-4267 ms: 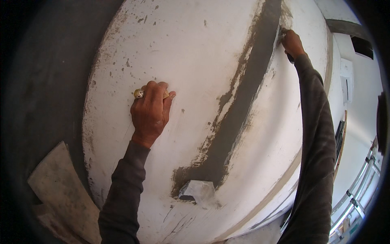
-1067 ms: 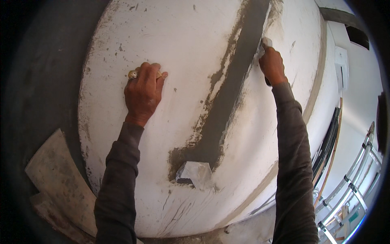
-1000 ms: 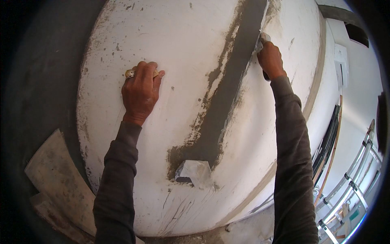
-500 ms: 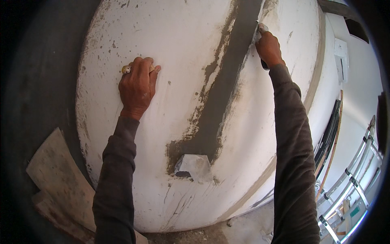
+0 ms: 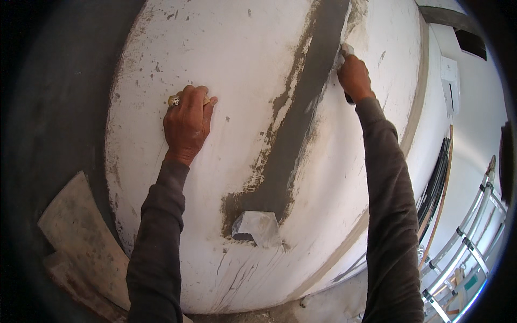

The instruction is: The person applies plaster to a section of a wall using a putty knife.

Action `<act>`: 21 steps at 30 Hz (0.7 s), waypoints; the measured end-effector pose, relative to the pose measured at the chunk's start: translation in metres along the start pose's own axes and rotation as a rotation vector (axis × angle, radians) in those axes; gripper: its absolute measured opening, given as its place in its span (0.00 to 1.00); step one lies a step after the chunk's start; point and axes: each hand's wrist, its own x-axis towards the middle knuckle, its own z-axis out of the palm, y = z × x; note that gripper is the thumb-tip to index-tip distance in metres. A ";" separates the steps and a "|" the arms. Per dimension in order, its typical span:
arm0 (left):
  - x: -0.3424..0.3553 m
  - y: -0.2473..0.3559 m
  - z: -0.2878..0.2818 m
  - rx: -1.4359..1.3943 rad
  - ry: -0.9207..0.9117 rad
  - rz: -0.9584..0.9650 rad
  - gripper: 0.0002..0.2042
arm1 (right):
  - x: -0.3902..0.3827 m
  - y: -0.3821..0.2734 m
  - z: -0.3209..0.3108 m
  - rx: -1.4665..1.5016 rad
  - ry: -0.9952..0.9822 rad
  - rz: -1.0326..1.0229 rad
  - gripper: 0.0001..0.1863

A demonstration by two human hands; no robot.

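Note:
My left hand (image 5: 187, 125), wearing a large ring, rests against the white wall (image 5: 226, 64), its curled fingers closed on a small tan piece (image 5: 208, 100) that is mostly hidden. My right hand (image 5: 354, 76) grips a metal scraper (image 5: 342, 55) with a dark handle at the right edge of a long grey mortar strip (image 5: 299, 129). Near the strip's lower end, a crumpled translucent plastic sheet (image 5: 257, 227) covers a dark recess or box.
Stained boards (image 5: 81, 229) lean at lower left by the dark wall (image 5: 59, 97). At right are long dark strips (image 5: 433, 191), a wooden pole (image 5: 446, 177), a metal ladder (image 5: 474, 253) and a white wall unit (image 5: 451, 86). Dirty floor (image 5: 269, 313) shows below.
Since the oldest frame my right hand has come down and left along the strip's right edge. It rose slightly, then dropped again; the whole view has also shifted a little.

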 end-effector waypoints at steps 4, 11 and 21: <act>0.001 0.001 0.008 -0.025 0.012 0.011 0.09 | 0.019 0.009 -0.006 -0.014 0.016 0.046 0.15; -0.003 0.000 0.006 -0.023 0.022 -0.001 0.09 | 0.026 0.013 -0.008 -0.010 -0.032 0.002 0.18; -0.002 -0.002 0.004 -0.058 0.021 -0.014 0.10 | 0.064 0.027 -0.008 0.075 -0.028 -0.015 0.15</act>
